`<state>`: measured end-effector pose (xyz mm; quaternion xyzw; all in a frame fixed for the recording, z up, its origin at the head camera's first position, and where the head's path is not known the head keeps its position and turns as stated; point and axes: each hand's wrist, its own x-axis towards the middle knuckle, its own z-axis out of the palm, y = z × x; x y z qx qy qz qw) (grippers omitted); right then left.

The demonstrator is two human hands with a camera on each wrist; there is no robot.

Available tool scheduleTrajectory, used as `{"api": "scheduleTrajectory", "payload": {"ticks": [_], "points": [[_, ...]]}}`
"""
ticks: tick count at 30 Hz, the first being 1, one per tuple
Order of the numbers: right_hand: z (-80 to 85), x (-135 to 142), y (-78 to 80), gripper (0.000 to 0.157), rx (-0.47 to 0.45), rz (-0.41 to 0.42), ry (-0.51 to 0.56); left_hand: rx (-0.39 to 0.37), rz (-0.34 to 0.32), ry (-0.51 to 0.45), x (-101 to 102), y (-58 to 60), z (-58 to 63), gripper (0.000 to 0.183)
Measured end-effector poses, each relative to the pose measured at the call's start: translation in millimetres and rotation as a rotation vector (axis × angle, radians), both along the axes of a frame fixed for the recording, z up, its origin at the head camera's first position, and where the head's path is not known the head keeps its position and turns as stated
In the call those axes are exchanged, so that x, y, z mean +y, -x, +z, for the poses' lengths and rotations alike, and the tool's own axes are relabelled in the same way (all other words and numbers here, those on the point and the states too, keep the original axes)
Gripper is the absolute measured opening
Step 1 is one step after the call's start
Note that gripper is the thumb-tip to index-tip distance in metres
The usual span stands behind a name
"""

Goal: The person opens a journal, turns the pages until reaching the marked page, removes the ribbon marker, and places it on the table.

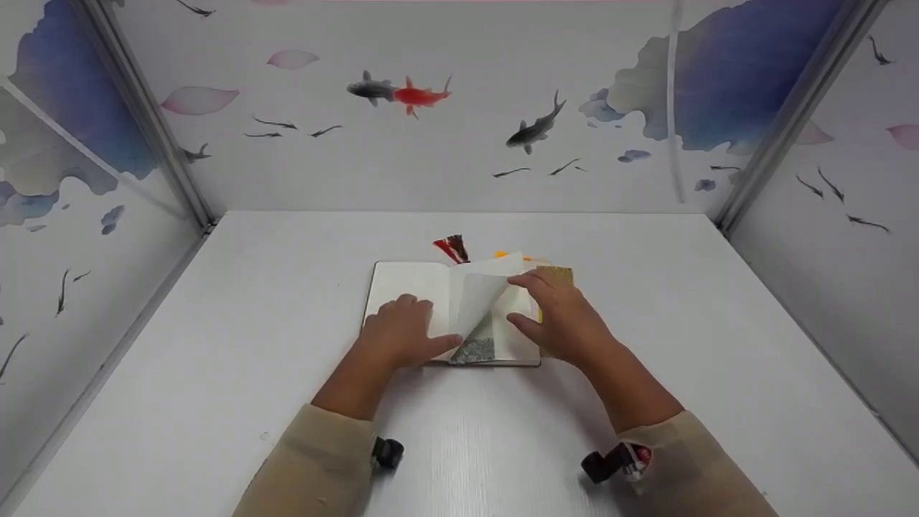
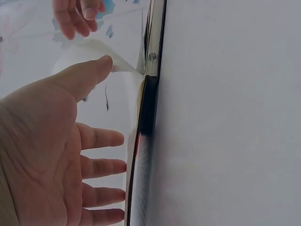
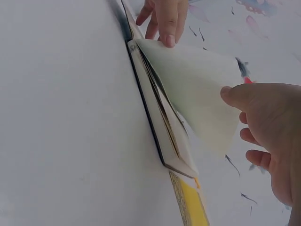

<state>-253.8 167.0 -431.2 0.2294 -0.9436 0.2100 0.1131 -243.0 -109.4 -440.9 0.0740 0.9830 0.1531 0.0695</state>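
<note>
A: Nearest the lens, two beige cloth sleeves (image 1: 316, 459) reach across a white counter (image 1: 287, 301), a small black device (image 1: 388, 454) showing at each cuff.

B: And the hands?

A: The left hand (image 1: 402, 332), gripping nothing, rests with fingers extended on the left page of an open, dark-covered notebook with cream pages (image 1: 439, 287), which lies on the counter. Its thumb is at the foot of a raised, pale paper leaf (image 1: 479, 296). The right hand (image 1: 563, 312) is relaxed and unclenched, fingertips at the leaf's upper corner; the head view shows its thumb standing apart.

B: What do the wrist views add?

A: The right one catches the notebook's edge, gaps between its pages, and a yellow strip with a glittery gold side (image 3: 192, 202) past one end. The left one looks into the left palm.

B: And from above?

A: A glittery grey piece (image 1: 477, 350) is plain beneath the leaf. Red and dark-brown tassels (image 1: 451, 248) lie past the notebook's far edge; farthest, a white wall panel (image 1: 452, 172) bears painted fish.
</note>
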Motion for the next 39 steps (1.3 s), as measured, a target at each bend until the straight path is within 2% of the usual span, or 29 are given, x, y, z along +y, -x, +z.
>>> {"api": "scheduleTrajectory", "payload": {"ticks": [3, 7, 10, 13, 17, 23, 34, 39], "points": [[-4.1, 4, 3.4, 0.062, -0.135, -0.012, -0.023, 0.025, 0.017, -0.045, -1, 2.1, 1.1, 0.1], [-9.9, 7, 8.2, 0.064, -0.306, 0.018, -0.094, 0.105, 0.008, -0.081, -2, 3.5, 3.0, 0.113], [-13.4, 7, 9.6, 0.065, -0.407, 0.04, -0.13, 0.177, -0.029, -0.056, -1, 2.5, 5.2, 0.119], [-15.2, 6, 9.3, 0.063, -0.457, 0.061, -0.128, 0.223, -0.071, -0.009, 2, 1.9, 8.3, 0.117], [-16.3, 5, 8.5, 0.059, -0.479, 0.086, -0.132, 0.222, -0.104, 0.032, 5, 1.3, 9.9, 0.098], [-18.0, 5, 8.8, 0.053, -0.488, 0.106, -0.154, 0.184, -0.1, 0.039, 5, 2.6, 6.0, 0.078], [-17.7, 7, 7.1, 0.046, -0.477, 0.123, -0.153, 0.163, -0.066, 0.002, 2, 3.3, 4.1, 0.082], [-18.7, 7, 5.9, 0.045, -0.478, 0.12, -0.153, 0.151, -0.069, 0.002, 4, 1.7, 4.5, 0.076]]}}
